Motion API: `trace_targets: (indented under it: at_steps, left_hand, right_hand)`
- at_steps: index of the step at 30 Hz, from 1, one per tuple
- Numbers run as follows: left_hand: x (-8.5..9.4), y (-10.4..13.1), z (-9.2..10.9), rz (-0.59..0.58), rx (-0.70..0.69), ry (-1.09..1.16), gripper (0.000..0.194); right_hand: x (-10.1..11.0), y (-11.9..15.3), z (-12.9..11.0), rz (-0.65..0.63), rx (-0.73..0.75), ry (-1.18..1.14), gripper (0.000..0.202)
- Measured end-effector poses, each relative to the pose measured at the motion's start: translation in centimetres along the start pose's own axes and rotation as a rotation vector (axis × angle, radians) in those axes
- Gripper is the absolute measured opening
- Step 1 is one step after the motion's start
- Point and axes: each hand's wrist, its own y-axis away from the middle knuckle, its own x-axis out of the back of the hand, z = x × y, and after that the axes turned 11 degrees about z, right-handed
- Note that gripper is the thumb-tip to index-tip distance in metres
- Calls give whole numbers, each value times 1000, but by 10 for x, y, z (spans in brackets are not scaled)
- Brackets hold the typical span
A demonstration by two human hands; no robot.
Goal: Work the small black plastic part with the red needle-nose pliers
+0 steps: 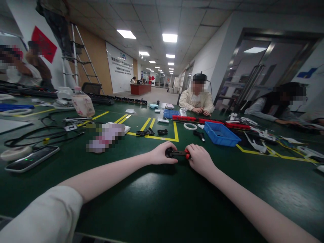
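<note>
Small rounded black part (168, 153) and red-handled metal tool resembling pliers (180, 153) meet between left hand (162, 153) and right hand (201, 159)

The black part sits in the left hand, its fingers curled around the side and the thumb below. The right hand's fingers are wrapped around the tool's red grips, its dark metal end reaching to the part; whether it bites cannot be told. Both are low over the dark green tabletop (131, 216); contact with it is unclear.

The part is probably light and stiff, perhaps smooth, so its outer rim seems the safest hold, clear of the metal. The tool looks rigid and heavier, best taken by its grips.

Just beyond lie a short black piece (162, 132) and a tangled black cluster (145, 132). To the right are a stubby black handle-shaped object (199, 135), a thin white ring (190, 129) and a blue plastic bin (225, 141). Farther across, a person in a cream knit top (196, 101) sits facing.
</note>
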Motion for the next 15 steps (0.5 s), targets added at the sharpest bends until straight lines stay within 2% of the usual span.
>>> trace_targets:
  at_steps: [5, 12, 15]
  left_hand:
    - [0, -2, -4, 87, 62, -29, 37]
    - [-2, -1, -8, 80, 45, -37, 41]
    - [-2, -1, -8, 79, 36, -39, 41]
  right_hand:
    - [-12, -14, 3, 6, -27, 53, 18]
    - [-10, -13, 4, -6, 7, 46, 12]
    - [-9, -13, 2, -34, 9, 52, 18]
